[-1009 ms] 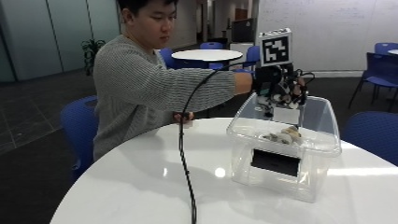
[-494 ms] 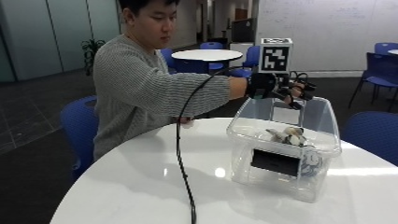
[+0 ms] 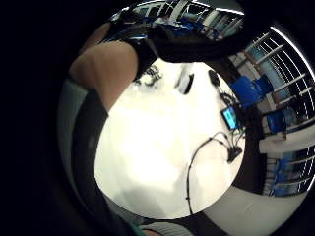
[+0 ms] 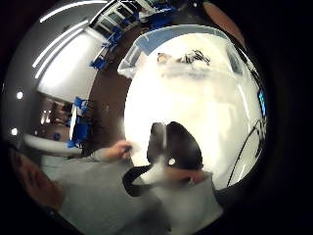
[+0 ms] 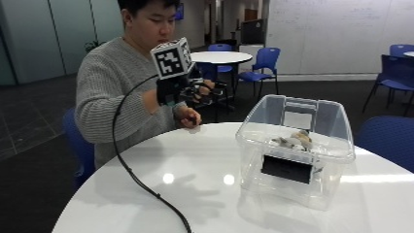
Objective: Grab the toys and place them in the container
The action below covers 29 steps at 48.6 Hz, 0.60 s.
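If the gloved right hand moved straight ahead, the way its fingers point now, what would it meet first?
Probably nothing close. The gloved right hand is raised near the person's chest, fingers pointing sideways, above the table. The clear container sits lower, so the way looks free, though depth is unclear.

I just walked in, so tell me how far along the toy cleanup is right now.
It looks close to finished. Several toys already lie inside the clear container on the white table. The gloved right hand is raised above the table edge near the person's chest, away from the container, and seems to hold nothing. No loose toys show on the tabletop in the outside view.
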Each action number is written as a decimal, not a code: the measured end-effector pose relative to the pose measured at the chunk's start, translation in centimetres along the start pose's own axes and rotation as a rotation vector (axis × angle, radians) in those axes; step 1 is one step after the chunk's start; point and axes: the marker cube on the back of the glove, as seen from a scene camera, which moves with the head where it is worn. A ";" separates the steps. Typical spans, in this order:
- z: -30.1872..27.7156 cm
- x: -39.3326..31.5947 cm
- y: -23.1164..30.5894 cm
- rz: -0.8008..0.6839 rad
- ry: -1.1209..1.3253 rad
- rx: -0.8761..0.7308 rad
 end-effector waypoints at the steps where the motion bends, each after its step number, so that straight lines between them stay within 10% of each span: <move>1: 0.1 0.0 0.8 0.021 0.025 0.007; 29: 13.2 -12.1 17.8 -0.232 -0.022 -0.211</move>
